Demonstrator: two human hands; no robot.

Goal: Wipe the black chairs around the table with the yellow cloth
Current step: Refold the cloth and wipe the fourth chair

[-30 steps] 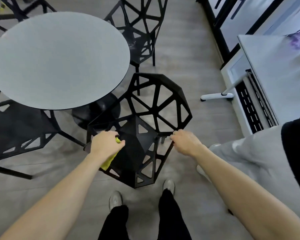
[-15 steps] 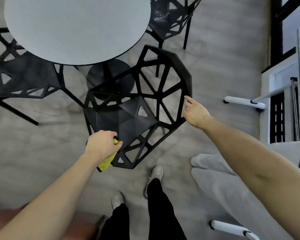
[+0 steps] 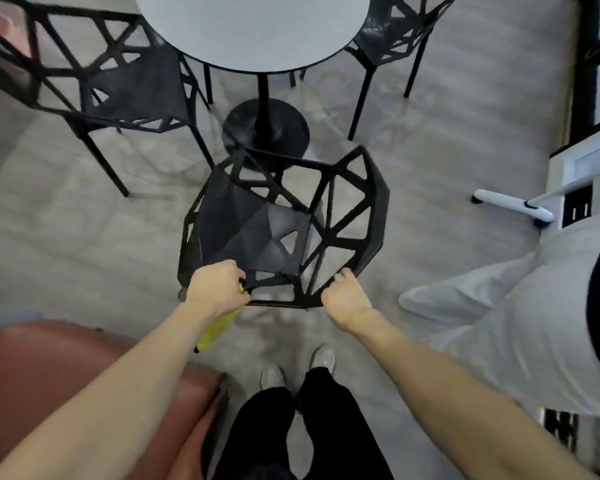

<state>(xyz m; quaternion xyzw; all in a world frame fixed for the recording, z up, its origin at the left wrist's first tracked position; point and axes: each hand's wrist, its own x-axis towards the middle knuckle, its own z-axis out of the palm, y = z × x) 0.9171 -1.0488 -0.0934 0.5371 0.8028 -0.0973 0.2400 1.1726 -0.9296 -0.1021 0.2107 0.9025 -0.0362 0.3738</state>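
Note:
A black lattice chair (image 3: 347, 216) stands on the floor in front of me, between my feet and the round grey table (image 3: 253, 26). My left hand (image 3: 217, 287) grips the chair's near left edge with the yellow cloth (image 3: 215, 329) bunched in its fist; the cloth hangs down below the hand. My right hand (image 3: 343, 296) curls round the chair's near right rim. Two more black chairs stand at the table: one at the upper left (image 3: 118, 81), one at the upper right (image 3: 392, 32).
The table's black pedestal base (image 3: 265, 128) sits just behind the held chair. A brown leather seat (image 3: 32, 368) is close at my lower left. Another person in light trousers (image 3: 499, 306) stands at my right. A white desk leg (image 3: 513, 206) lies at the right.
The chair has come away from the table toward me and turned. My right hand went from the chair's far right edge to its near rim. My view swung over the brown seat.

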